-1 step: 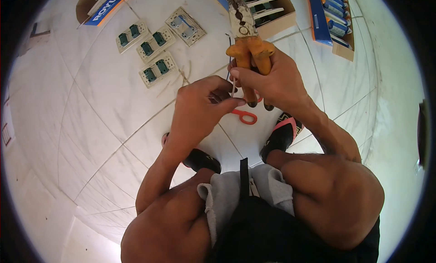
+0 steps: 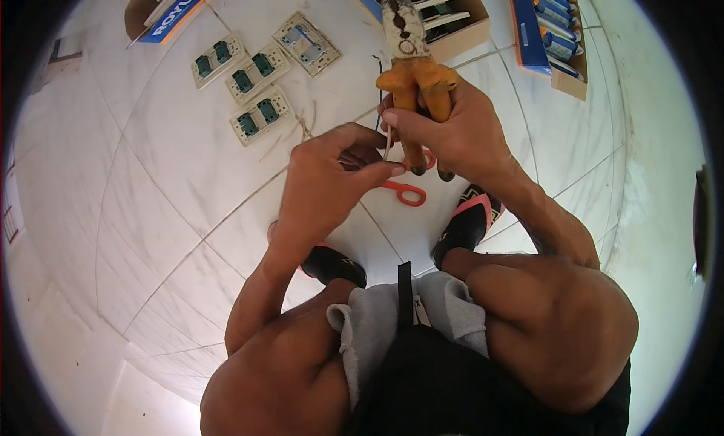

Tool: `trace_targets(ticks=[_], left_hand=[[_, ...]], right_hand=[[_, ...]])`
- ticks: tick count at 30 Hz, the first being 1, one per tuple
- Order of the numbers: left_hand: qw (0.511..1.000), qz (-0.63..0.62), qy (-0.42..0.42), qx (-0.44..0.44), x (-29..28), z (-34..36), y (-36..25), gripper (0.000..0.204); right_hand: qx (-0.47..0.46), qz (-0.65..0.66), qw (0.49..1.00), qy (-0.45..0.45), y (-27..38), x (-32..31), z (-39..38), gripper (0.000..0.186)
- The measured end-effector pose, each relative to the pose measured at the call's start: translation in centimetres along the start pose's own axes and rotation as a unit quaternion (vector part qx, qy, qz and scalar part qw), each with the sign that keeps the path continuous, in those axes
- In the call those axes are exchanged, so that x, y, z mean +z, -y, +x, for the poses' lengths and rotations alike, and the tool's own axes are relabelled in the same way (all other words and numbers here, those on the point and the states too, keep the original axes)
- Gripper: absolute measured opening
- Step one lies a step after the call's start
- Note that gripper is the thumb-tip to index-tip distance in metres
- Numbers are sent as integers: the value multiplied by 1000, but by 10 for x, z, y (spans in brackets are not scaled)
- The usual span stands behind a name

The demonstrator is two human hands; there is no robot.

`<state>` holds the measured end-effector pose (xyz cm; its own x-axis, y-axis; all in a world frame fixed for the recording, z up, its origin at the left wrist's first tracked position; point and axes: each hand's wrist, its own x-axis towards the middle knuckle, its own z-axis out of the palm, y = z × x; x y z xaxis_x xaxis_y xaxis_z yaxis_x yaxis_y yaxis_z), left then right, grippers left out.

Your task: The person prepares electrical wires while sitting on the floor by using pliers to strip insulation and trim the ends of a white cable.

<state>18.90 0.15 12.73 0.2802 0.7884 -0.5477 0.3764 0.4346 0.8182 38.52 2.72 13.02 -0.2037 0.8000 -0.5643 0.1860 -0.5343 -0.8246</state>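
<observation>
Combination pliers (image 2: pixel 405 40) with worn yellow grips and paint-spattered jaws point away from me, held in my right hand (image 2: pixel 471 131). The jaws have nothing between them. The thumb and fingertips of that hand also pinch one end of a short, pale, thin wire (image 2: pixel 388 146). My left hand (image 2: pixel 324 172) closes its thumb and fingers at the wire's lower end, just left of the pliers' handles. Its curled fingers are partly hidden. Below the hands, red-handled scissors (image 2: pixel 411 195) lie on the floor, their blades hidden.
White wall plates with green modules (image 2: pixel 260 116) lie at the left, beside a plate showing its back (image 2: pixel 307 44). Thin strips (image 2: pixel 305 125) lie near them. Open boxes stand at far left (image 2: pixel 177 14), far middle (image 2: pixel 460 40) and far right (image 2: pixel 569 84). My shoes (image 2: pixel 456 232) flank the scissors.
The pliers and my hands have shifted only very slightly. My grip on the pliers and wire looks the same.
</observation>
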Motion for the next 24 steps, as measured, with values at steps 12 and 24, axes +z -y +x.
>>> trace_targets(ticks=[12,24], left_hand=[[840,-510,131,-133,-5,1,30,54],[865,-457,146,-146,6,-10,45,41]], right_hand=[[-136,62,988,-27,-5,-6,7,31],[-172,43,984,-29,-3,-15,7,37]])
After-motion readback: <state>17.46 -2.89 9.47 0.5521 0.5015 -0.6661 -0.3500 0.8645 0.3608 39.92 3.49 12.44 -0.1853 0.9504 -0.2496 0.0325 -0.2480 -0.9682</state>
